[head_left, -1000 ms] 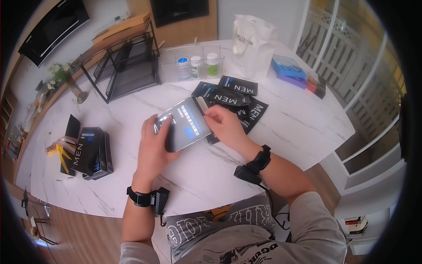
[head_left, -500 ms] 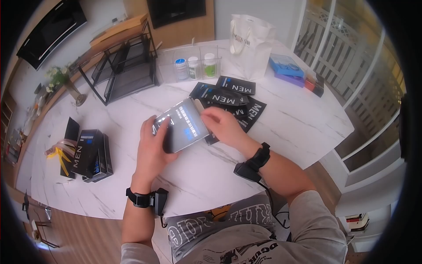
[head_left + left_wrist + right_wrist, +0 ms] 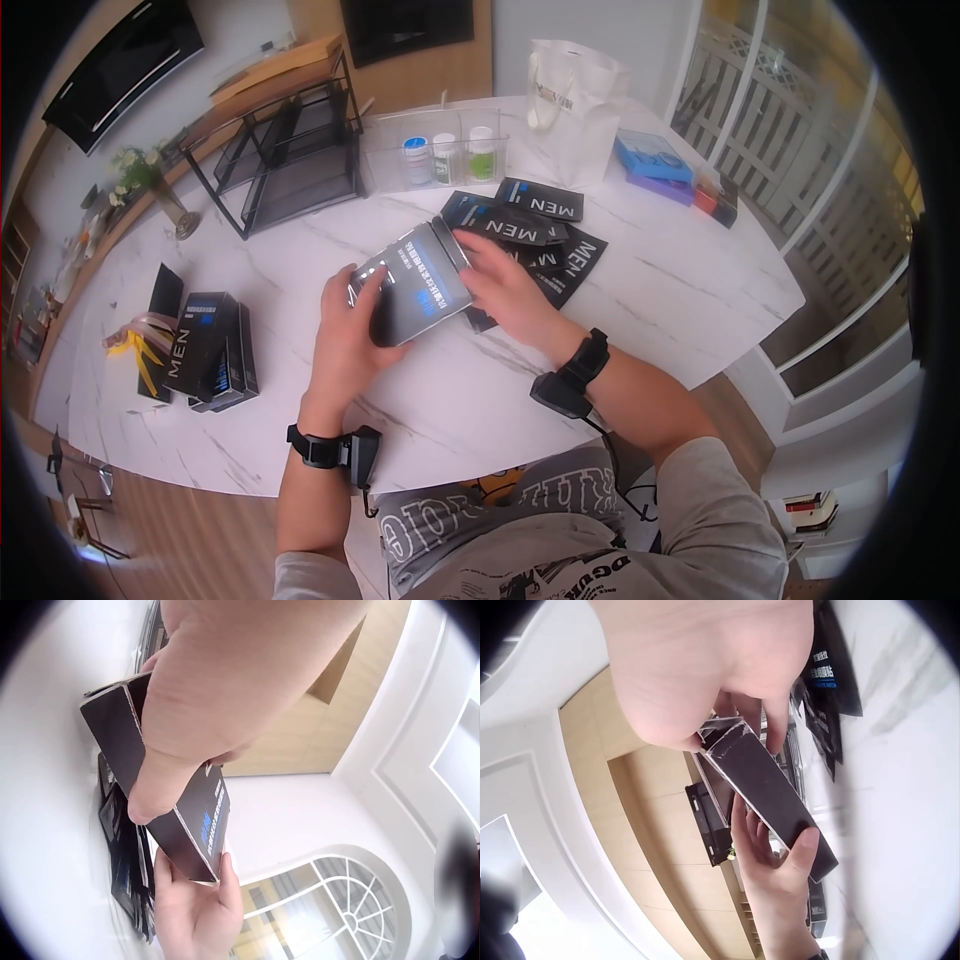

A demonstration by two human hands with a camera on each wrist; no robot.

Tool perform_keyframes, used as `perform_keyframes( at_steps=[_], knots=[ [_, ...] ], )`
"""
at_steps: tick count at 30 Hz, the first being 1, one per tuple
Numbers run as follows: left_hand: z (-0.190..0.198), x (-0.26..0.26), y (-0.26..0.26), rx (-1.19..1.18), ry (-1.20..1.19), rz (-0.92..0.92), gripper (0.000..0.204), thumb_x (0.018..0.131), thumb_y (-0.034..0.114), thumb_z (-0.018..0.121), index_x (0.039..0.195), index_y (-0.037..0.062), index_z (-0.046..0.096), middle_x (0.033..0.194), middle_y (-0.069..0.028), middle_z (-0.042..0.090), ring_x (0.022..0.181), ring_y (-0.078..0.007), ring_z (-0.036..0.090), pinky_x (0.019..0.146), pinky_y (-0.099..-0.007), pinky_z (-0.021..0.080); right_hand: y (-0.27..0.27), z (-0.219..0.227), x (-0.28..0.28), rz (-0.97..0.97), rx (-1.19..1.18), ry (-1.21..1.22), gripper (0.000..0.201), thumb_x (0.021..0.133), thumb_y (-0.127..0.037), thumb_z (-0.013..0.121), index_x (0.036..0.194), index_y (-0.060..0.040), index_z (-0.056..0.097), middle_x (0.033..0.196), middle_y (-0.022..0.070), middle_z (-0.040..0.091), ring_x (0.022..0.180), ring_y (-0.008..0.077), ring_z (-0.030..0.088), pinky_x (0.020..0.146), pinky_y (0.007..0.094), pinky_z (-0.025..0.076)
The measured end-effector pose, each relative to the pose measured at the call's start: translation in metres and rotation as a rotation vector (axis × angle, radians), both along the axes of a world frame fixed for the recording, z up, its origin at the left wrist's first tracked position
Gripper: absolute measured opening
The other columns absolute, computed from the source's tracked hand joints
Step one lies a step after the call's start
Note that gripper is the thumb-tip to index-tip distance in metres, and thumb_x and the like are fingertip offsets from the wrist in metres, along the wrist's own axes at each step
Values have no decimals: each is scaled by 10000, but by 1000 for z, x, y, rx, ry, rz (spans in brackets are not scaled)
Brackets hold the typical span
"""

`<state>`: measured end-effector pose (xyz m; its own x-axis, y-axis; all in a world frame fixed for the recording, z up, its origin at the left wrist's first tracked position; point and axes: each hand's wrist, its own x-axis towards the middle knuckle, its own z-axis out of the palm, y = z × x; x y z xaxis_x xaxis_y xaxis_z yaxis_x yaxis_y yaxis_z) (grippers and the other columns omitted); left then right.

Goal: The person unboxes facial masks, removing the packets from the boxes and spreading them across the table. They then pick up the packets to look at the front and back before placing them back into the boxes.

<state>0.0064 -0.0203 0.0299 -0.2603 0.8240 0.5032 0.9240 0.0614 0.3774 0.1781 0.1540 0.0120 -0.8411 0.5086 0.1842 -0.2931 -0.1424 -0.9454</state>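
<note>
A dark carton [image 3: 415, 285] with blue and white print is held up over the table, tilted. My left hand [image 3: 348, 315] grips it from the left, thumb along the near narrow side and fingers over the printed face. My right hand [image 3: 510, 290] is at the carton's far-right end, its thumb and fingers set around the end flap [image 3: 724, 727]. In the right wrist view that end shows folded edges between the thumb and fingers. Black sachets [image 3: 515, 225] marked MEN lie in a loose pile just beyond the right hand.
More black boxes [image 3: 225, 350] stand at the left beside a ribboned box [image 3: 150, 345]. At the back are a mesh rack [image 3: 300, 160], a clear organizer [image 3: 385, 165] with bottles, and a white paper bag [image 3: 575, 110]. Blue and purple boxes [image 3: 655, 160] sit at the right.
The pale flap seen upright at the carton's end has folded down, and a dark edge shows there. My right fingers have uncurled and spread along that end. The left hand keeps its grip.
</note>
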Motion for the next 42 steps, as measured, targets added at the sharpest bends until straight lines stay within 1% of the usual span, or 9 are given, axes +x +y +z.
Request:
perform_keyframes(
  at_steps=[11, 14, 17, 18, 23, 26, 33, 39, 42],
  knots=[
    [0, 3, 1, 3, -86, -15, 975, 582, 132, 884, 1447, 115, 436, 1448, -239, 362, 1330, -404, 404, 1062, -441, 425, -5, -7, -1, -92, 597, 50, 603, 1044, -218, 498, 1555, -58, 220, 1387, 95, 487, 1118, 111, 496, 955, 257, 418],
    [-3, -6, -1, 29, -140, 38, 970, 597, 148, 885, 1453, 119, 430, 1442, -252, 363, 1319, -402, 413, 1063, -440, 421, -8, -7, 0, 7, 321, 25, 613, 1032, -197, 516, 1553, -61, 221, 1400, 108, 460, 1013, 110, 527, 884, 254, 462],
    [-9, -28, -4, 41, -114, 140, 946, 614, 183, 882, 1447, 109, 441, 1430, -265, 372, 1289, -415, 432, 1058, -449, 417, -1, -18, -7, -117, 410, 46, 524, 1019, -165, 531, 1490, -41, 338, 1398, 96, 421, 1034, 143, 566, 898, 304, 489],
    [-14, -38, -6, 27, -83, 190, 935, 619, 197, 880, 1442, 103, 448, 1426, -269, 376, 1277, -421, 438, 1055, -454, 416, -4, -18, -9, -170, 332, 51, 406, 1010, -123, 531, 1396, -23, 459, 1302, 89, 493, 1025, 139, 578, 870, 287, 495],
    [-27, -61, -15, -207, -46, 493, 832, 682, 392, 833, 1385, 85, 514, 1421, -259, 410, 1307, -427, 405, 1037, -507, 411, 1, -26, -9, -102, 406, -51, 200, 984, -80, 557, 1152, 8, 620, 1033, 51, 597, 916, 124, 606, 807, 243, 493],
    [-23, -63, -15, -255, -59, 653, 766, 703, 401, 812, 1350, 91, 543, 1419, -230, 422, 1325, -395, 396, 1025, -549, 408, -2, -24, -8, -88, 400, -114, 182, 987, -94, 566, 1116, 17, 630, 1033, 56, 620, 898, 117, 629, 797, 233, 499],
    [-41, -75, -13, -71, 64, 699, 616, 781, 357, 764, 1299, 87, 570, 1416, -203, 441, 1370, -369, 359, 1071, -601, 329, -7, -26, -9, -22, 384, -175, 171, 984, -110, 580, 1039, 32, 659, 905, 82, 681, 827, 137, 660, 762, 262, 538],
    [19, -108, -54, 197, 249, 596, 554, 767, 269, 805, 1222, 21, 607, 1280, -272, 533, 1209, -419, 508, 1006, -463, 451, -8, -20, -6, -31, 304, -143, 165, 987, -108, 569, 1028, 26, 657, 858, 68, 666, 768, 122, 637, 726, 247, 532],
    [58, -141, -99, -97, 339, 732, 731, 731, 366, 823, 1299, 0, 543, 1345, -298, 488, 1266, -445, 462, 1045, -468, 419, -5, -19, -6, -56, 311, -169, 171, 991, -121, 564, 1030, 14, 661, 853, 60, 665, 765, 116, 636, 707, 243, 528]
  ],
)
